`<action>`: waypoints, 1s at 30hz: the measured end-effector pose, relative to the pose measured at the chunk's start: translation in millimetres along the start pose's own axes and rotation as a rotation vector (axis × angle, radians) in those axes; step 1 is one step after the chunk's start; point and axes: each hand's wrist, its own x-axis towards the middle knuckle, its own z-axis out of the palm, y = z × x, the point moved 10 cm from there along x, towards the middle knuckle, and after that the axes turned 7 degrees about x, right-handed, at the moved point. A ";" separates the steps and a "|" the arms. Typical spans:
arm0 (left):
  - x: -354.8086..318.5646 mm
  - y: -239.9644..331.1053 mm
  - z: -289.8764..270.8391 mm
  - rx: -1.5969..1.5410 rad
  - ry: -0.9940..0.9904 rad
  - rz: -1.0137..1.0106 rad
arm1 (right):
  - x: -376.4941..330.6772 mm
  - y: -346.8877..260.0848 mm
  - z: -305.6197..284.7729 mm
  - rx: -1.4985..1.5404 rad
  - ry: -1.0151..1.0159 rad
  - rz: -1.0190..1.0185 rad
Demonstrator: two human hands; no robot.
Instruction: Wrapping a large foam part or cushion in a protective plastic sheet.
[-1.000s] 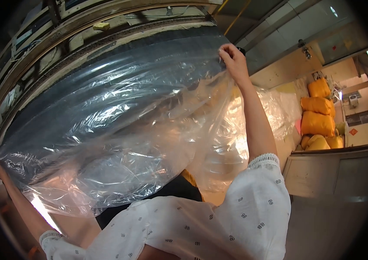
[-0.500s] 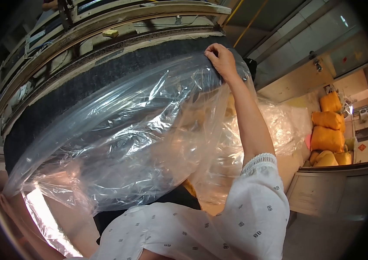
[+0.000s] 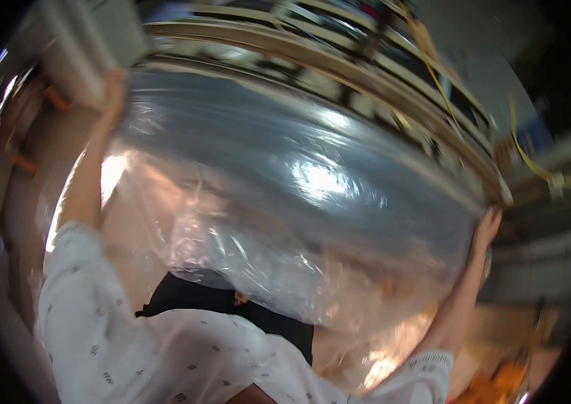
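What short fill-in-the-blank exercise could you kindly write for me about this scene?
1. The hand nearer the picture's top edge is the person's ____ one.
2. The plastic sheet has ____ bare hands at its edges.
3. The main colour of the shirt is ____.

Missing words: left; two; white.

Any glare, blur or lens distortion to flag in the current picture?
Head view: white glare on the clear plastic film; likely motion blur softens the left hand and right hand. Same head view: fisheye distortion probably exaggerates the curve of the long rail; corners black.
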 end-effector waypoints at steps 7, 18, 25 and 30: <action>-7.2 50.9 14.6 -0.723 -0.089 -0.043 | -18.8 50.7 16.8 0.041 -0.023 0.122; 26.3 77.0 56.1 -0.562 -0.141 0.004 | 11.3 51.9 25.3 -0.197 -0.022 0.077; 34.8 64.9 71.7 -0.553 -0.147 -0.026 | 7.0 57.6 11.1 -0.264 0.076 0.213; 41.5 16.7 89.5 -0.737 -0.219 -0.325 | 11.1 69.3 10.6 -0.212 0.079 0.240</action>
